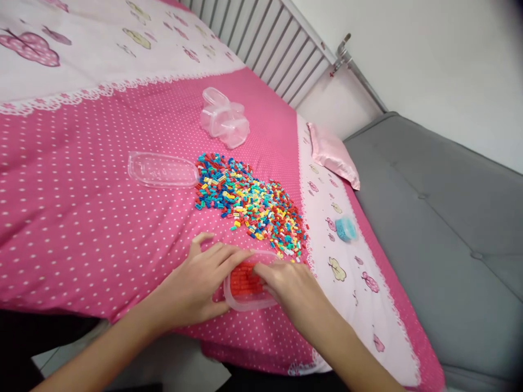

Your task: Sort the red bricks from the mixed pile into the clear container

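Observation:
A clear plastic container [235, 304] with red toy bricks [244, 280] laid in rows stands near the front edge of the bed. My left hand [206, 280] grips its left side, the thumb low at the near wall and the fingers over the far rim. My right hand [284, 280] reaches in from the right with its fingers curled down at the bricks; the fingertips are hidden, so what they pinch does not show. Just beyond the container spreads a loose pile of small mixed-colour toy bricks [253, 198].
Left of the pile lies a clear plastic lid [163, 169]. Several stacked clear containers [224, 120] are farther back. A small tub with blue contents [346, 230] sits at the right, before a grey headboard [433, 218]. A pink pillow [333, 155] rests near the wall.

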